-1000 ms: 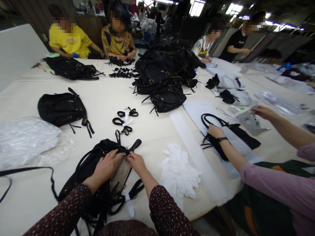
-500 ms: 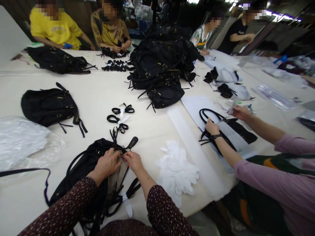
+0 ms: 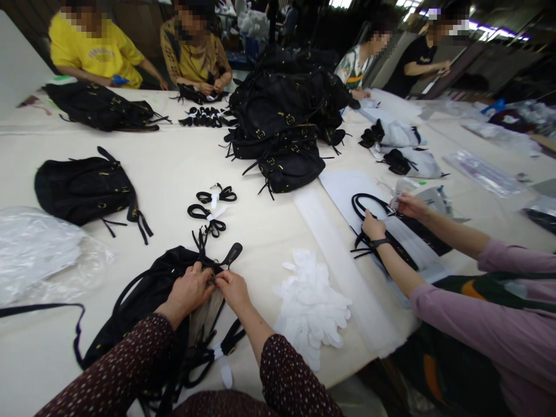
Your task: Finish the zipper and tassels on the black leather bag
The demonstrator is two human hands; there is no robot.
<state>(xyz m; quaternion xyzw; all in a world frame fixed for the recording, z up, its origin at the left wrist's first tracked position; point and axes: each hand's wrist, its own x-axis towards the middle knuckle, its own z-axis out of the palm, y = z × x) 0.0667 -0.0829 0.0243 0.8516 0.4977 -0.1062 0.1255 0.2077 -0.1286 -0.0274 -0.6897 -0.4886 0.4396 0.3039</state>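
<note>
My left hand (image 3: pixel 189 291) and my right hand (image 3: pixel 232 288) meet fingertip to fingertip on the top edge of a black bag (image 3: pixel 147 295) lying in front of me. Both pinch the bag's opening near a strap tab (image 3: pixel 229 255), with a beige lining (image 3: pixel 207 315) showing under them. Black straps with a white tag (image 3: pixel 221 350) trail from the bag toward the table's near edge. Both sleeves are dark with small dots.
A pile of white paper pieces (image 3: pixel 313 307) lies right of my hands. Coiled black straps (image 3: pixel 208 211) sit beyond the bag, another black bag (image 3: pixel 84 188) at left, clear plastic (image 3: pixel 39 249) far left, a heap of black bags (image 3: pixel 282 121) mid-table. A person in pink (image 3: pixel 469 289) handles a bag at right; others sit opposite.
My hands have stayed pinched together on the bag's opening, drawing slightly closer. The view tilted down a little. The person at right brought a hand back to the bag in front of them.
</note>
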